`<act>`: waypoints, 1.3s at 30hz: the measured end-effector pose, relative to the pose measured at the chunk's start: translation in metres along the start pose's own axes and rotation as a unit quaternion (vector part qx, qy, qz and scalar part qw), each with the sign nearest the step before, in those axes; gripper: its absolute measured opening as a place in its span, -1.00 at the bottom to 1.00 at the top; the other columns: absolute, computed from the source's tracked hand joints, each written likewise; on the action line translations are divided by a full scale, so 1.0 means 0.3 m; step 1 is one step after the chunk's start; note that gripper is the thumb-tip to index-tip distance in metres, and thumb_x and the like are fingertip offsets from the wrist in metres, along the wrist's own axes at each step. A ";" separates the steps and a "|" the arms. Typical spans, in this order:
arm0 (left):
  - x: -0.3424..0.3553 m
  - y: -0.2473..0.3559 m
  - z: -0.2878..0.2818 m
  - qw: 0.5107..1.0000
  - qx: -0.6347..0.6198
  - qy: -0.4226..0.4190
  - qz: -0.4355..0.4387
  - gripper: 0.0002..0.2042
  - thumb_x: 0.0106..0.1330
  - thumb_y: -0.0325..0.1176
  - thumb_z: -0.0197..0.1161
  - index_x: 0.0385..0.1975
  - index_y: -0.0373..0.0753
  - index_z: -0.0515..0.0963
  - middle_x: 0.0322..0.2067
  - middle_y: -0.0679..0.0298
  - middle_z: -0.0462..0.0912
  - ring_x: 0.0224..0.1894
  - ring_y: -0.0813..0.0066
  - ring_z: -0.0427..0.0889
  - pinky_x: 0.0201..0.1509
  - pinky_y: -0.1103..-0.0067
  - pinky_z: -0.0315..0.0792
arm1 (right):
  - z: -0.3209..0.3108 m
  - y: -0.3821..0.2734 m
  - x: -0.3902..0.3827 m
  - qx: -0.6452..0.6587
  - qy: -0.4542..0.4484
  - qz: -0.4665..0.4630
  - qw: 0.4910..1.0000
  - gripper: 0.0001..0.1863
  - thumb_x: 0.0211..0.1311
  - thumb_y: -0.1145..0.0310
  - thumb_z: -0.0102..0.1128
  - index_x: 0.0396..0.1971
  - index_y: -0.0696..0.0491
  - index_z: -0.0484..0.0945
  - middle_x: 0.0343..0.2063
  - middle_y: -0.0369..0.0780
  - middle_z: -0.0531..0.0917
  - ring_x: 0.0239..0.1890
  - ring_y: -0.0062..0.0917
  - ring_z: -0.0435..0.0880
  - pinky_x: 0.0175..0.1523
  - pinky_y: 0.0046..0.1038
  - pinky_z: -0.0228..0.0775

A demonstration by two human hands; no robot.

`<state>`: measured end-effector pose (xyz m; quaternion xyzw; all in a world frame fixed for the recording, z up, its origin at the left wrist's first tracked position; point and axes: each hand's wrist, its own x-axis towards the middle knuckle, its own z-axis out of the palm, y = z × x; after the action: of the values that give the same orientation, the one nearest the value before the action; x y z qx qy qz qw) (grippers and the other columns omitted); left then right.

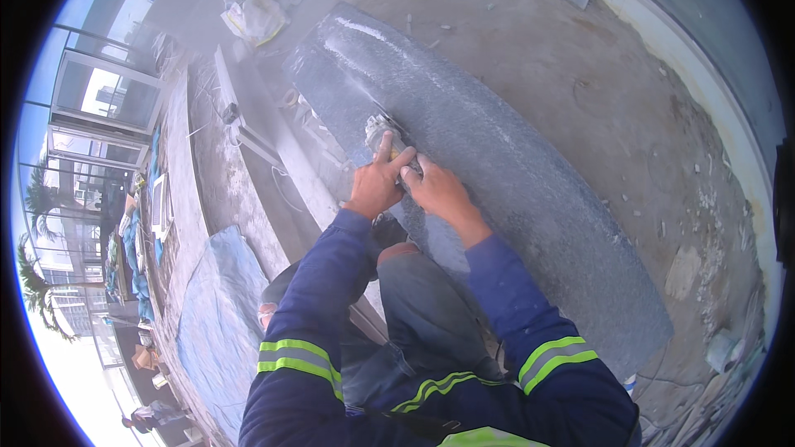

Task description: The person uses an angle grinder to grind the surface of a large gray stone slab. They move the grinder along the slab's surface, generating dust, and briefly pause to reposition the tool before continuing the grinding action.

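Both of my hands are on an angle grinder (382,127) at the left part of a large grey stone slab (530,199). My left hand (378,185) wraps round the tool's body, one finger stretched along it toward the head. Close beside it, my right hand (437,190) grips the rear of the body. The thin disc stands on edge at the slab's surface, and a pale streak of dust runs from it toward the far end. White powdery lines mark the slab's top. My hands hide most of the grinder's body.
White bags (255,18) lie at the far left. Long pale beams (277,157) run along the slab's left side, and a blue sheet (222,310) covers ground near my left arm. A low wall (704,87) curves round the right. Dust hazes the far ground.
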<state>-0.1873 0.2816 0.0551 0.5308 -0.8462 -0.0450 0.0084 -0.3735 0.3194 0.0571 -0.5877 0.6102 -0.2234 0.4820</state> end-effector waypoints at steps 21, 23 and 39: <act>0.048 -0.008 -0.018 1.000 -0.012 -0.015 -0.015 -0.21 0.13 -0.43 0.49 0.44 0.33 0.50 0.65 -0.19 0.25 0.06 -0.16 0.86 0.08 0.13 0.76 | -0.034 -0.024 0.037 0.096 -0.043 0.036 0.994 -0.24 0.65 -0.08 0.00 0.52 0.26 0.42 0.22 0.23 0.72 0.33 0.14 0.69 0.42 0.06 0.48; 0.030 -0.002 -0.028 0.999 -0.016 -0.036 -0.011 -0.20 0.16 -0.40 0.49 0.46 0.35 0.46 0.66 -0.20 0.19 0.14 -0.23 0.83 0.09 0.09 0.78 | -0.028 -0.019 0.020 0.101 -0.054 0.037 0.993 -0.24 0.65 -0.07 -0.01 0.53 0.26 0.41 0.23 0.23 0.71 0.34 0.13 0.68 0.42 0.05 0.48; -0.025 0.040 0.000 1.000 0.020 0.007 0.005 -0.23 0.15 -0.39 0.54 0.42 0.31 0.48 0.63 -0.12 0.25 0.15 -0.12 0.83 0.02 0.17 0.81 | -0.041 -0.012 -0.028 0.048 -0.029 -0.001 0.998 -0.21 0.63 -0.06 0.03 0.61 0.21 0.35 0.13 0.16 0.76 -0.26 -0.16 0.91 -0.13 -0.22 0.79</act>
<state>-0.1948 0.2935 0.0564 0.5269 -0.8495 -0.0247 0.0040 -0.3835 0.3228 0.0684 -0.5710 0.5840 -0.2363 0.5265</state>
